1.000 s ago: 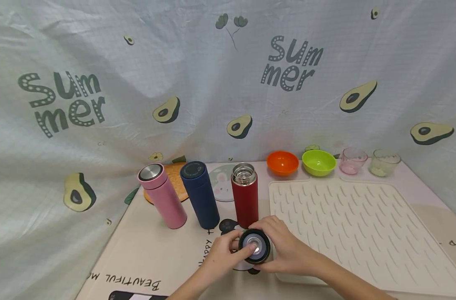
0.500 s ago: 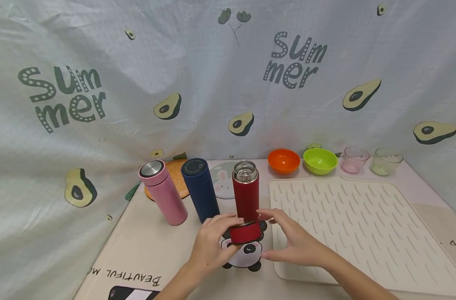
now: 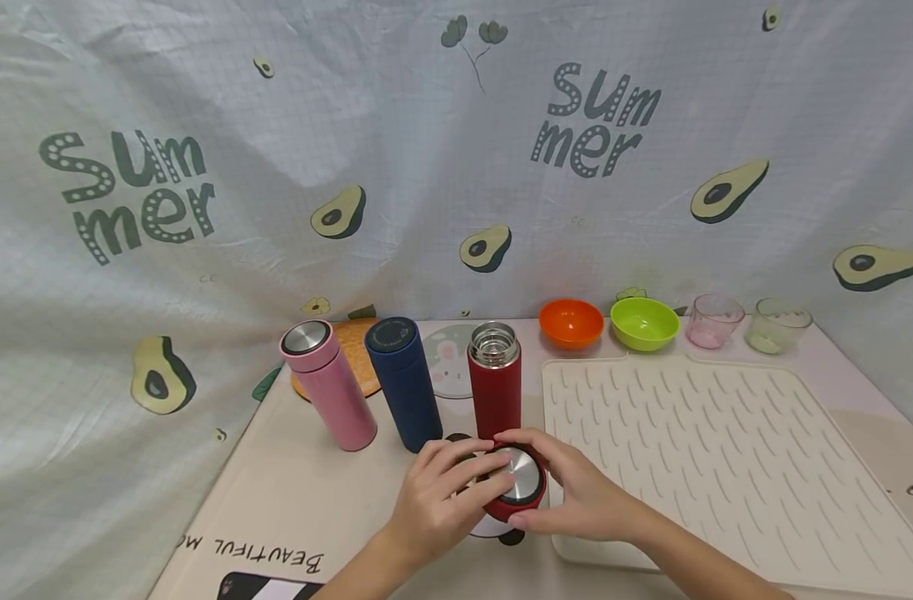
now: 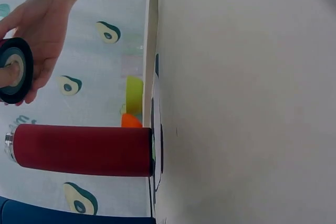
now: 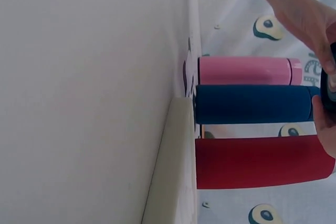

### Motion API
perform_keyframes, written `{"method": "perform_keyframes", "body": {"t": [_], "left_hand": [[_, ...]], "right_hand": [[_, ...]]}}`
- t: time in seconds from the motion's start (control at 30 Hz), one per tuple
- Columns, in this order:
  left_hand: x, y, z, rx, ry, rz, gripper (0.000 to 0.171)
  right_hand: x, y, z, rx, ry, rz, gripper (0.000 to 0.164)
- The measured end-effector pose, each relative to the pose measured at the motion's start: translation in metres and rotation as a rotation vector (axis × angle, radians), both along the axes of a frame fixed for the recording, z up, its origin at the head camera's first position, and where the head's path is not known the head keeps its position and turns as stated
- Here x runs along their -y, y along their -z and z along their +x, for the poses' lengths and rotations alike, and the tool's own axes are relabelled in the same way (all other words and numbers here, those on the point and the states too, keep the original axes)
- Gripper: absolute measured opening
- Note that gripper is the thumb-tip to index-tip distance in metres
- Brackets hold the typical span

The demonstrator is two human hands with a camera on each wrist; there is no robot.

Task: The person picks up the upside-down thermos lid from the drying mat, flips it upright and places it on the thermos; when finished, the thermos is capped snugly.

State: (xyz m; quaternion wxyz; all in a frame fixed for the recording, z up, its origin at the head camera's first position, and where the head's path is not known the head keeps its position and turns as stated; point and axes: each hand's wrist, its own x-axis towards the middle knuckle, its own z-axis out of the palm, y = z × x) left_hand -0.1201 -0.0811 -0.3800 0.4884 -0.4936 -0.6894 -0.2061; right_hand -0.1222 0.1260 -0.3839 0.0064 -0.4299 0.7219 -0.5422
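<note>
In the head view, a red bottle lid (image 3: 525, 477) with a brushed silver top and black ring is held in the air, silver side up. My left hand (image 3: 443, 493) lays its fingers across the top, and the left wrist view shows a thumb pressed to the lid's dark underside (image 4: 21, 66). Around the lid's right edge, my right hand (image 3: 576, 493) grips with fingers and thumb. Just behind stands a red thermos bottle (image 3: 495, 396), upright, its steel mouth uncovered. The right wrist view catches the lid only at its edge.
Left of the red bottle stand a blue thermos (image 3: 403, 387) and a pink thermos (image 3: 330, 392), both capped. A ridged cream mat (image 3: 711, 450) lies to the right. Behind it are an orange bowl (image 3: 571, 325), a green bowl (image 3: 644, 325), a pink glass (image 3: 714, 323) and a greenish glass (image 3: 777, 327).
The lid has turned over from underside up to silver top up. My right hand released it midway and now grips it again; my left fingers moved onto its top. The bottles stayed put.
</note>
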Motion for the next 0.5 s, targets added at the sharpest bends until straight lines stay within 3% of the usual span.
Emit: {"method": "perform_keyframes", "body": {"t": [0.17,0.27,0.4,0.5], "left_hand": [[0.003,0.001,-0.003,0.014,-0.008,-0.006,0.018],[0.006,0.001,-0.005,0.093,-0.025,0.017,0.026],[0.009,-0.001,-0.009,0.297,-0.090,0.075,0.036],[0.009,-0.004,-0.013,0.484,-0.118,0.112,0.054]], "right_hand": [[0.002,-0.001,-0.004,-0.019,0.041,0.016,0.060],[0.001,-0.004,-0.007,-0.004,0.075,0.004,0.059],[-0.004,-0.017,-0.013,-0.027,0.154,-0.051,0.061],[-0.010,-0.032,-0.022,-0.060,0.229,-0.079,0.065]]}}
